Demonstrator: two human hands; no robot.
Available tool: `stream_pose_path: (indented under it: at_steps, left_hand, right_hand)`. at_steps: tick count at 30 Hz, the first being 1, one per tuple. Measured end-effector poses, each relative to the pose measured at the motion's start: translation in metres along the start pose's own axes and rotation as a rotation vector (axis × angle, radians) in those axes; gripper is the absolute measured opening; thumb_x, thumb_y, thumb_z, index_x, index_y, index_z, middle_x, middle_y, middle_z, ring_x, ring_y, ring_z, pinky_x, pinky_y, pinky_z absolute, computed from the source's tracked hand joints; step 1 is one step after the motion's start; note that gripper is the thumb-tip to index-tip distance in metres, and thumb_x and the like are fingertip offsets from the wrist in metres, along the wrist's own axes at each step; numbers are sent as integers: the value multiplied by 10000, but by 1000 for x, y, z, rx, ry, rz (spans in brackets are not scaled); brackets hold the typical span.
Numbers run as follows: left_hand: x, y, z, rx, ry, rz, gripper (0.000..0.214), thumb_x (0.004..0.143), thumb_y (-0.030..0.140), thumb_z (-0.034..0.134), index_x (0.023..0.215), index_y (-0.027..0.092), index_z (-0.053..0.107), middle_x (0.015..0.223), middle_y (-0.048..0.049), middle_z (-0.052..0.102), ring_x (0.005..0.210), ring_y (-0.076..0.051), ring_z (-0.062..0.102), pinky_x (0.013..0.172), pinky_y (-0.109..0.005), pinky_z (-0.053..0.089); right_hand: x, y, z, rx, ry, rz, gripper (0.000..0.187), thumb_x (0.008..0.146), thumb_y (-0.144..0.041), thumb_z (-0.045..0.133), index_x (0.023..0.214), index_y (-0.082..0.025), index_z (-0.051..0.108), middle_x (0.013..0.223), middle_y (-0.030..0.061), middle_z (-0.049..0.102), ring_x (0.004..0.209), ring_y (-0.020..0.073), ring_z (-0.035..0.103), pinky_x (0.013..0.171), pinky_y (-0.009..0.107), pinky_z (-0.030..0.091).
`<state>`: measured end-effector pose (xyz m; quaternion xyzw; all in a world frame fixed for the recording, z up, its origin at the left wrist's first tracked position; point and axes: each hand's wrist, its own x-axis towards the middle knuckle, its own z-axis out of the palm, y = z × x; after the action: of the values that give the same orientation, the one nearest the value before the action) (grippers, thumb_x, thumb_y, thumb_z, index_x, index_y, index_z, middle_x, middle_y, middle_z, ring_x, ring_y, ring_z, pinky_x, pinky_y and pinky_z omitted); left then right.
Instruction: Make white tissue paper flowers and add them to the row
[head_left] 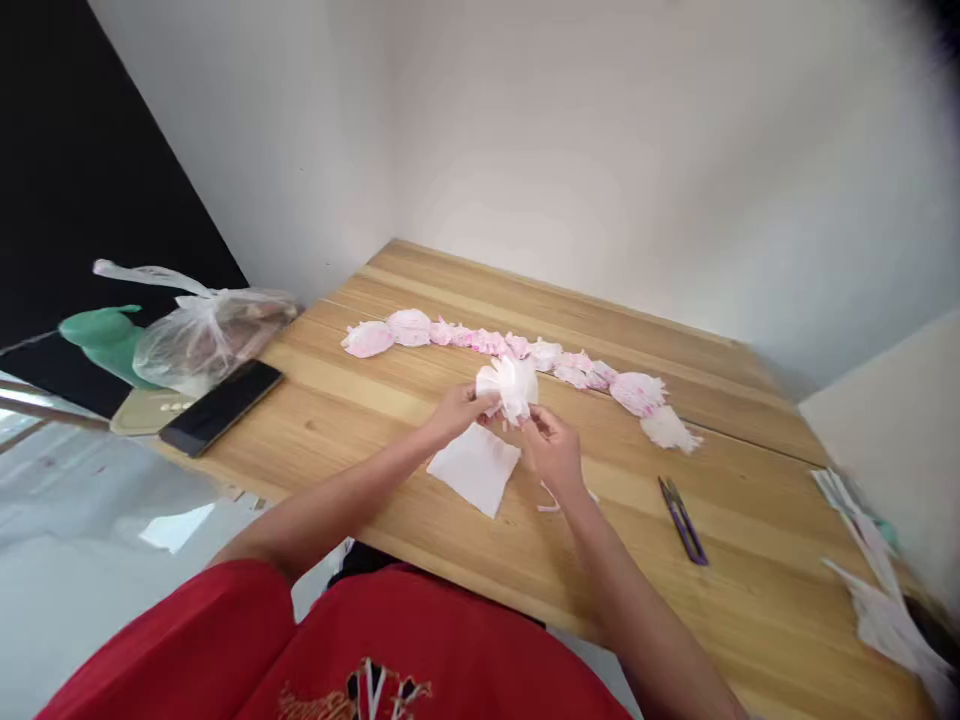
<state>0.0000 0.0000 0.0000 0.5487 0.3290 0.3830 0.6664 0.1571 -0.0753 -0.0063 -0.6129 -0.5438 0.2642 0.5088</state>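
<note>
Between my two hands, just above the table, is a ruffled white cloth flower (510, 385) with a pinkish lower edge. My left hand (459, 412) pinches its left side, and my right hand (553, 445) pinches its lower right edge with fingers closed. Below them a flat white square of cloth (476, 468) lies on the wood. A thin white strip (550, 498) rests partly behind my right wrist. Beyond my hands runs a curved row of gathered pink-and-white cloth bundles (480, 340).
Purple-handled thread snips (684, 522) lie to the right on the wooden table (630, 600). At the left edge are a black phone (221, 405), a knotted clear plastic bag (214, 335) and a green object (109, 340). White cloth strips (885, 600) lie at the far right. Walls border the back.
</note>
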Motion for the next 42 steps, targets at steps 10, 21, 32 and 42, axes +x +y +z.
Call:
stream_pose_path:
  at_steps: [10, 21, 32, 42]
  left_hand:
    - [-20, -4, -7, -266, 15, 76, 219, 637, 297, 681, 552, 127, 573, 545, 15, 539, 549, -88, 477, 573, -216, 364]
    - [-15, -9, 4, -463, -104, -15, 187, 640, 301, 746, 680, 128, 687, 653, -26, 655, 597, -126, 569, 593, -238, 420]
    - [-10, -48, -4, -320, -67, -126, 205, 685, 325, 704, 681, 120, 690, 644, -59, 669, 605, -147, 585, 633, -262, 451]
    - [-15, -34, -4, 116, -35, -71, 278, 700, 366, 656, 566, 128, 602, 588, -23, 597, 617, -139, 546, 612, -233, 406]
  right_hand:
    - [5, -12, -14, 275, 216, 109, 318, 784, -430, 622, 978, -192, 709, 896, 53, 714, 823, 175, 624, 707, 300, 493]
    - [9, -14, -6, 546, 16, 229, 297, 758, -457, 662, 907, -207, 721, 892, 22, 726, 780, 172, 628, 691, 279, 487]
    - [-1, 23, 4, 622, -85, 259, 241, 778, -425, 674, 910, -229, 719, 862, 8, 715, 764, 164, 604, 677, 267, 467]
    - [-5, 20, -2, 456, -100, 190, 391, 802, -558, 598, 943, -205, 690, 926, 44, 711, 849, 212, 625, 705, 304, 489]
